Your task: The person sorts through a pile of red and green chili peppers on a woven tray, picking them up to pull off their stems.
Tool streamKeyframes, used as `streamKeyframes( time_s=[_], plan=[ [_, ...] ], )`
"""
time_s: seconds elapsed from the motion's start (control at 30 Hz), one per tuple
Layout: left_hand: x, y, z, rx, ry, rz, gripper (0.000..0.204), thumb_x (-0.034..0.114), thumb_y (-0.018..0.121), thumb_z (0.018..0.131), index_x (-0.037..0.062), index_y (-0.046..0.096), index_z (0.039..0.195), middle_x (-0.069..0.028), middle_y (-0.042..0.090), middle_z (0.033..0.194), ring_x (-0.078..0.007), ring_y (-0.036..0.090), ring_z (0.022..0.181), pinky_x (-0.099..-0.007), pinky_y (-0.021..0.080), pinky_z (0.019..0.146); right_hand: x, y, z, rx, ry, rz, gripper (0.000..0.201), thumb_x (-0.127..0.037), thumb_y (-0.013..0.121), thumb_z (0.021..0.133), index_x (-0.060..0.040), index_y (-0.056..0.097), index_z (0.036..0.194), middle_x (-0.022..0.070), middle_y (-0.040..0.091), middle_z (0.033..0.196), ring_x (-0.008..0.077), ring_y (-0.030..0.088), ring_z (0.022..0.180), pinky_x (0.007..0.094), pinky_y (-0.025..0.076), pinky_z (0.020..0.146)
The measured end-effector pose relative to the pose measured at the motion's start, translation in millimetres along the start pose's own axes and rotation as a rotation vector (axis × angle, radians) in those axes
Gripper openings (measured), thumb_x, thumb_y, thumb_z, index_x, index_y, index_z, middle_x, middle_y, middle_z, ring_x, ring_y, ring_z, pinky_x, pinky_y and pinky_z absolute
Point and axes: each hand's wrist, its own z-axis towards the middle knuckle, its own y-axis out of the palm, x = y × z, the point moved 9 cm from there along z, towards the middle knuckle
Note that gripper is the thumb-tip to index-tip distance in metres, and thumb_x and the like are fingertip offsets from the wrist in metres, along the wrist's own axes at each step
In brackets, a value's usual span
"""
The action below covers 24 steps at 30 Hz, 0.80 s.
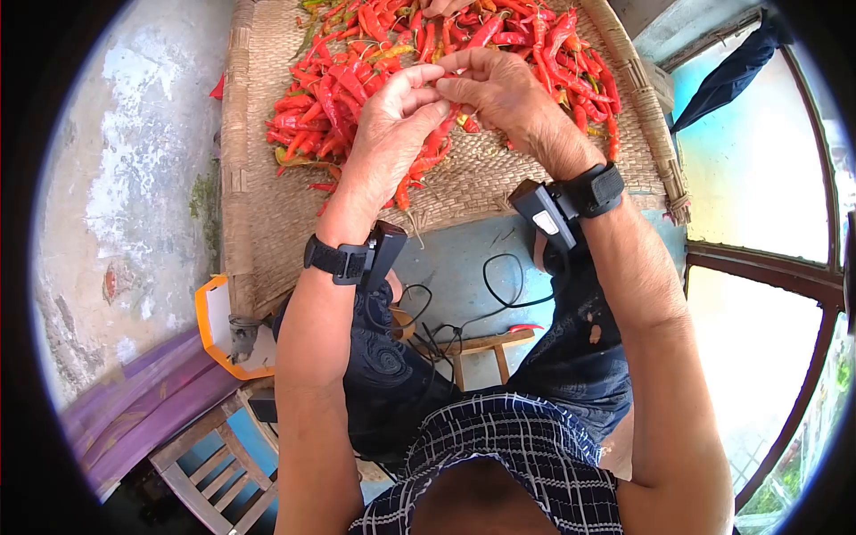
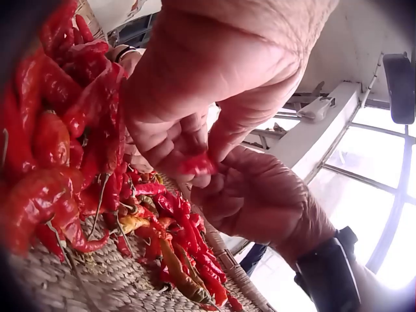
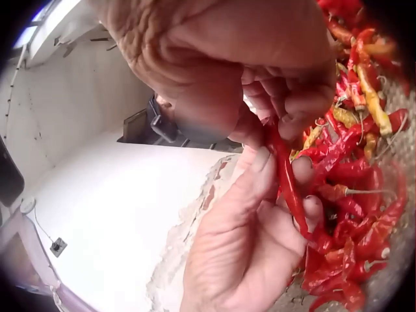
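Note:
A red chili pepper (image 3: 286,179) is held between both hands above the woven tray (image 1: 259,201). In the right wrist view the left hand (image 3: 240,240) pinches its body between thumb and fingers, and the right hand (image 3: 227,58) grips its upper end. From the head view, the left hand (image 1: 392,129) and right hand (image 1: 508,98) meet at the fingertips over the tray, largely covering that pepper. Red peppers (image 1: 343,89) with some yellowish ones lie heaped around and beyond the hands. In the left wrist view the pepper (image 2: 197,165) shows only in part.
Another person's hand (image 1: 446,7) is at the heap's far edge. A wooden stool (image 1: 486,343) with black cables stands between the knees below the tray. An orange-edged container (image 1: 214,325) and a wooden chair (image 1: 214,473) are at left, windows (image 1: 758,152) at right.

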Motion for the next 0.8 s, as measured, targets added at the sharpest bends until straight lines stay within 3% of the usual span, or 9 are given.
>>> streamKeyframes(
  time_s=[0.1,0.13,0.2,0.23,0.3,0.33,0.4,0.63,0.8],
  plan=[
    [-3.5,-2.7,-1.6,0.019,-0.058,0.066,0.041,0.019,0.059,0.090,0.0015,0.049,0.126,-0.0102,0.062,0.109,-0.0120,0.058,0.092,-0.0242,0.048,0.076,-40.5,-47.4,2.5,0.200,-0.293,-0.337,0.026,-0.018,0.065,0.085,-0.0033,0.062,0.106,0.0002,0.064,0.081,0.0060,0.055,0.066,0.0229,0.044,0.054],
    [-4.8,-2.9,-2.2,0.000,-0.070,0.084,0.043,0.021,0.059,0.090,0.0017,0.048,0.127,-0.0104,0.062,0.107,-0.0124,0.059,0.092,-0.0239,0.048,0.075,-45.0,-68.0,3.3,0.330,-0.229,-0.468,0.029,-0.015,0.064,0.084,-0.0066,0.061,0.111,0.0062,0.066,0.081,0.0162,0.061,0.068,0.0300,0.050,0.061],
    [-2.2,-5.7,-2.9,0.007,-0.062,0.105,0.040,0.022,0.058,0.091,0.0016,0.050,0.124,-0.0094,0.063,0.103,-0.0118,0.058,0.088,-0.0233,0.047,0.073,-80.5,-79.0,-17.4,0.568,-0.615,-0.949,0.036,-0.005,0.059,0.079,-0.0006,0.050,0.113,0.0214,0.055,0.095,0.0364,0.055,0.086,0.0421,0.045,0.073],
    [-3.3,-6.7,-2.2,-0.005,-0.067,0.111,0.039,0.023,0.058,0.091,0.0015,0.051,0.123,-0.0089,0.063,0.101,-0.0112,0.058,0.086,-0.0232,0.047,0.073,-77.4,-83.0,-17.2,0.566,-0.617,-0.950,0.036,-0.005,0.059,0.079,-0.0006,0.050,0.113,0.0214,0.055,0.095,0.0364,0.055,0.086,0.0421,0.045,0.073],
    [-4.1,-6.3,-1.1,-0.020,-0.071,0.116,0.037,0.023,0.058,0.091,0.0014,0.053,0.121,-0.0083,0.062,0.100,-0.0106,0.057,0.085,-0.0232,0.047,0.072,-41.7,-72.1,-1.5,0.349,-0.417,-1.265,0.040,-0.012,0.062,0.081,-0.0122,0.056,0.120,0.0144,0.065,0.088,0.0296,0.064,0.078,0.0379,0.052,0.069],
    [-3.9,-6.1,-0.8,-0.018,-0.074,0.116,0.036,0.023,0.058,0.091,0.0013,0.053,0.119,-0.0078,0.062,0.099,-0.0101,0.057,0.084,-0.0231,0.047,0.072,-11.3,-59.9,6.0,0.182,-0.330,-1.303,0.053,-0.007,0.059,0.078,-0.0159,0.048,0.129,0.0190,0.060,0.102,0.0381,0.060,0.086,0.0428,0.052,0.073],
    [-4.1,-5.4,-0.1,-0.017,-0.080,0.116,0.035,0.023,0.058,0.091,0.0011,0.054,0.118,-0.0072,0.062,0.098,-0.0097,0.057,0.083,-0.0230,0.047,0.071,-0.9,-25.8,-10.8,-0.038,-0.248,-1.340,0.059,-0.003,0.059,0.078,-0.0192,0.044,0.133,0.0155,0.053,0.119,0.0347,0.058,0.097,0.0424,0.051,0.076],
    [-1.9,-7.0,-0.4,-0.016,-0.070,0.106,0.033,0.025,0.057,0.092,0.0009,0.056,0.114,-0.0053,0.063,0.095,-0.0087,0.057,0.081,-0.0224,0.047,0.071,13.8,-4.9,-8.4,-0.017,-0.391,-1.451,0.056,-0.003,0.063,0.075,-0.0218,0.051,0.126,0.0081,0.047,0.124,0.0308,0.050,0.112,0.0447,0.050,0.081],
    [-0.2,-11.1,-0.1,-0.013,-0.061,0.102,0.033,0.025,0.056,0.092,0.0011,0.056,0.114,-0.0046,0.063,0.094,-0.0083,0.057,0.080,-0.0228,0.047,0.072,20.0,-5.3,-4.1,-0.248,-0.254,-1.437,0.022,-0.008,0.057,0.081,-0.0132,0.062,0.101,0.0101,0.058,0.110,0.0322,0.059,0.102,0.0436,0.050,0.079]
  ],
)
